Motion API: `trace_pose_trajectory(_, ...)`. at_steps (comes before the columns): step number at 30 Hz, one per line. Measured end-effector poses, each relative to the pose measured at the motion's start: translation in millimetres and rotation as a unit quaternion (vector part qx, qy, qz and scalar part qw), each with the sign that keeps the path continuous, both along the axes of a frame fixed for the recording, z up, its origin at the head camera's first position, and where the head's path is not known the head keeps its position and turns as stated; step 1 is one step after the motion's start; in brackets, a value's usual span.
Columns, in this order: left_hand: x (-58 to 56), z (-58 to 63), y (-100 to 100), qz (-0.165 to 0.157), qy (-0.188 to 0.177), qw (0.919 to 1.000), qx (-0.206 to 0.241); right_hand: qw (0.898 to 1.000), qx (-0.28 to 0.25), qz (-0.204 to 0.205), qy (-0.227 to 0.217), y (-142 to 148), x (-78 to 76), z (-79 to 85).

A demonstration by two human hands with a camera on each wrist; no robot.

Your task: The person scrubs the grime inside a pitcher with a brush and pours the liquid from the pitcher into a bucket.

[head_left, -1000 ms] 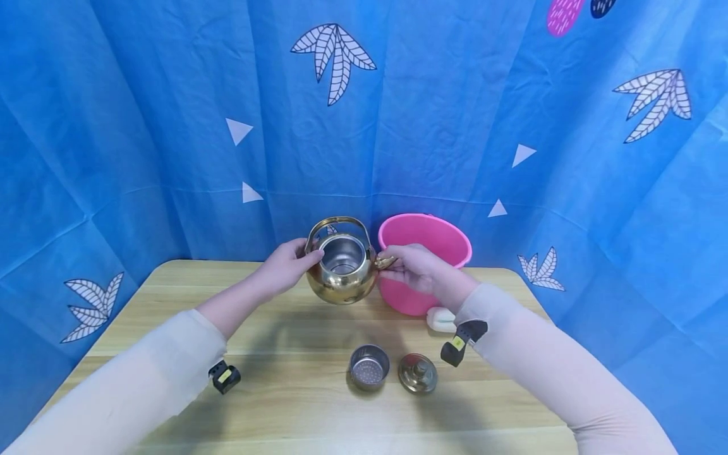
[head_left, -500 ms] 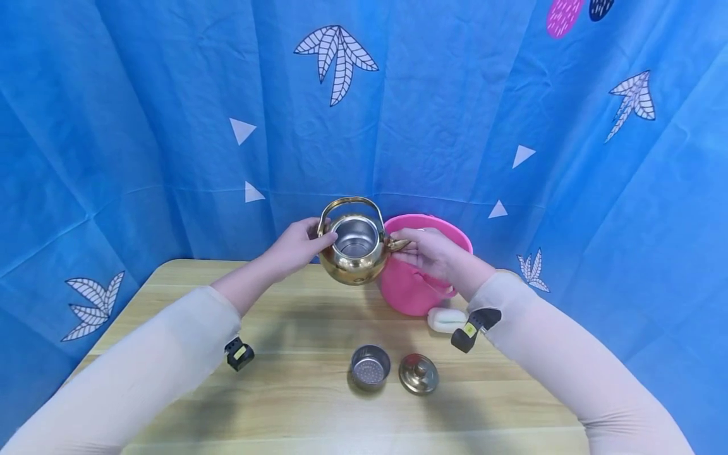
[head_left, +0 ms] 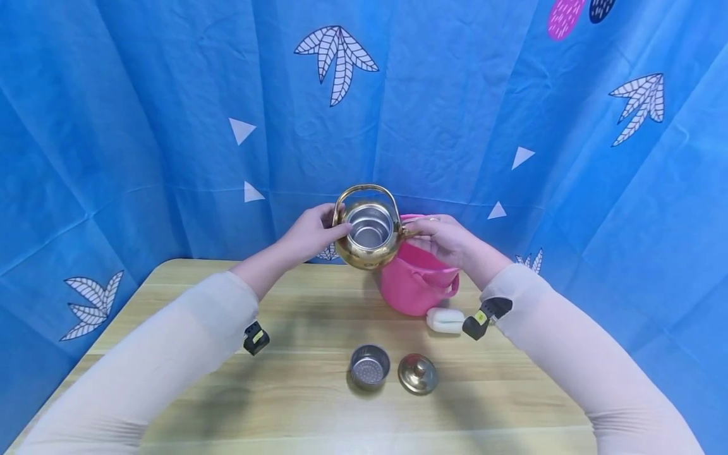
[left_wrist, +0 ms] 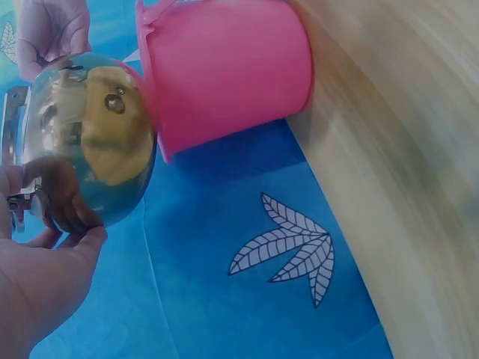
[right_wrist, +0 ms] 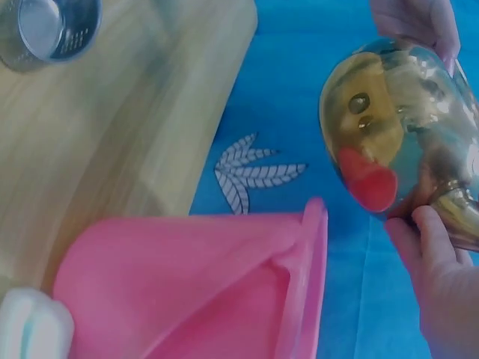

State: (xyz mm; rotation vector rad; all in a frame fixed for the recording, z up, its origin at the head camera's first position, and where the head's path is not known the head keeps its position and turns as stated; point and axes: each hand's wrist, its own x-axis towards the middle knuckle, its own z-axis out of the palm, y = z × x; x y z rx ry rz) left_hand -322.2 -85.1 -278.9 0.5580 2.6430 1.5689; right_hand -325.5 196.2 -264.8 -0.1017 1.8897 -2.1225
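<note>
A shiny gold teapot is held up off the table, its open mouth facing me and its hoop handle upright. My left hand grips its left side, with the thumb by the rim of the mouth. On the other side my right hand holds the spout. The pink bucket stands below and to the right, its rim partly hidden by the teapot and right hand. Both wrist views show the teapot's rounded body, apart from the table. Whether it contains anything cannot be seen.
On the wooden table sit a metal strainer cup and a gold lid with a knob. A white rounded item lies against the bucket's base. Behind the table hangs a blue patterned curtain.
Both hands have carried the teapot up and to the right, from beside the bucket to over its left rim. The strainer cup, lid and white item stay put.
</note>
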Motion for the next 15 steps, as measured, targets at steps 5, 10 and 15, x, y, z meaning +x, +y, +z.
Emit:
trace_pose_trajectory(5,-5.7,0.3,9.4,-0.011,0.019,0.9997,0.013,0.999,0.019,0.006,0.036,9.6,-5.7,2.5)
trace_pose_trajectory(10,-9.0,0.9,18.5,-0.024,0.034,0.9989,0.022,0.998,0.025,0.011,0.064,18.3,-9.5,4.1)
trace_pose_trajectory(15,-10.4,1.5,25.9,-0.025,0.041,0.9986,0.023,0.997,0.015,0.014,0.076,25.9,-13.1,4.7)
